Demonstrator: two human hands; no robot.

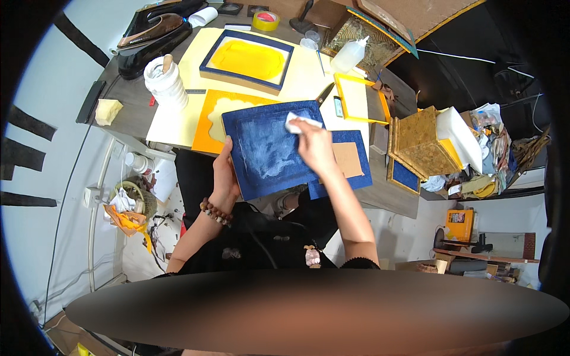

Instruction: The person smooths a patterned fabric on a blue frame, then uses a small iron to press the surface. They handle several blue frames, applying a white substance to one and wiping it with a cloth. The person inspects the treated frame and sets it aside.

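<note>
A blue fabric-covered panel (267,151) with whitish smears across its middle is tilted over the table's near edge. My left hand (225,175) grips its left edge, thumb on the front face and the other fingers hidden behind. Pinched in my right hand (313,142) is a small white cloth or sponge (300,123), pressed on the panel's upper right part. Partly beneath the panel lie a yellow-orange sheet (205,121) with a pale patch and, to the right, a blue board (359,154) bearing a tan rectangle (348,159).
Behind the panel sits a blue-edged tray (270,87) with a yellow inside. A white jar (165,83), a yellow sponge block (108,111) and an iron (155,29) stand left. Scissors (325,94), a yellow frame (362,101), a squeeze bottle (349,55) and a gold box (420,142) are right.
</note>
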